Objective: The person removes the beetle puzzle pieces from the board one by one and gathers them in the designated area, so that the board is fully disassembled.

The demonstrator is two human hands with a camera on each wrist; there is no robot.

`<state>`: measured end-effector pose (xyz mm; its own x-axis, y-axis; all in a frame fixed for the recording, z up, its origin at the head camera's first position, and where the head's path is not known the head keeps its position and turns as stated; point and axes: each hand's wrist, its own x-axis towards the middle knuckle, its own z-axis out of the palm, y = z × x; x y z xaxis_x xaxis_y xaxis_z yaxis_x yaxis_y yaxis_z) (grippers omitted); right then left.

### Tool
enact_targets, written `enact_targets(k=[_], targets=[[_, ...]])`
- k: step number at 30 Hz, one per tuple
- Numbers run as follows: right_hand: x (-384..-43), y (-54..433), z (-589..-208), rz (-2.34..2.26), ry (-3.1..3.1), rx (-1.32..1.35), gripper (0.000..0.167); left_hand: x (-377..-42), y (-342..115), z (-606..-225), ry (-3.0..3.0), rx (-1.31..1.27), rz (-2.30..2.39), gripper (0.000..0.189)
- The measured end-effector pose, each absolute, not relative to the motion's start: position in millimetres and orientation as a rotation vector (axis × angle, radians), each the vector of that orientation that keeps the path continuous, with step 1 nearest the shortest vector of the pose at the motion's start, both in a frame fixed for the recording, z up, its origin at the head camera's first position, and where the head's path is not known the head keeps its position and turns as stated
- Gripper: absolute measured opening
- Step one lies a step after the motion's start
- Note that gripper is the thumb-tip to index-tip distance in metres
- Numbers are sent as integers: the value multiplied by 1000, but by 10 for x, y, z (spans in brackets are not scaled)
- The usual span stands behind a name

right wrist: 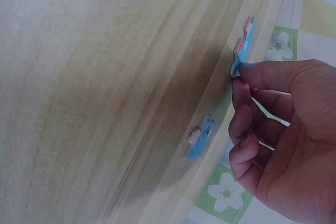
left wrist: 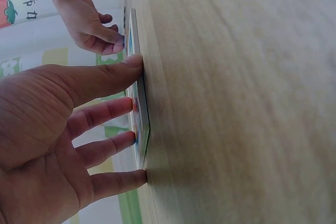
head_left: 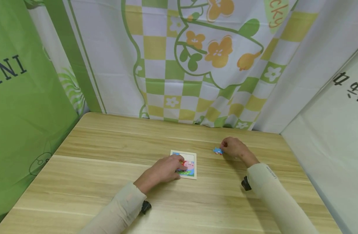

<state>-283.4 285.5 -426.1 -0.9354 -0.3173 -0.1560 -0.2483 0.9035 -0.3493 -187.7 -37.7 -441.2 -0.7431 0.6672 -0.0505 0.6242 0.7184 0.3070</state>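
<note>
A small square jigsaw puzzle (head_left: 191, 173) with a pale wooden frame lies on the table, showing a pink pig in red on blue and green. My left hand (head_left: 166, 169) rests over its left side; in the left wrist view the thumb (left wrist: 113, 77) touches the frame's edge and the extended fingers reach the picture. To the right, my right hand (head_left: 234, 148) pinches a blue puzzle piece (right wrist: 245, 48) with red and pink edging between thumb and index finger. Another blue puzzle piece (right wrist: 200, 137) lies on the table below that hand.
The wooden table (head_left: 94, 185) meets a patterned curtain (head_left: 155, 91) at its back edge. A green cloth (head_left: 27, 130) hangs on the left and a white printed cloth (head_left: 333, 130) on the right.
</note>
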Motion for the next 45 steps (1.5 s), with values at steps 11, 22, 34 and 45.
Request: enact_targets(k=[11,22,34,45], targets=[[-2832,2841,-4282,-487,2867,-412,13,-1873,-377,-4412,2763,1037,419,41],[-2769,2646,-4288,-667,2865,-625,10,-1849,-393,-4408,2757,1052,423,44],[-2566,2138,-4264,-850,2683,-908,9,-1848,-485,-4424,2710,1074,381,44],[-2477,1844,-4344,-810,2564,-1086,27,-1785,-490,-4406,2734,965,387,46]])
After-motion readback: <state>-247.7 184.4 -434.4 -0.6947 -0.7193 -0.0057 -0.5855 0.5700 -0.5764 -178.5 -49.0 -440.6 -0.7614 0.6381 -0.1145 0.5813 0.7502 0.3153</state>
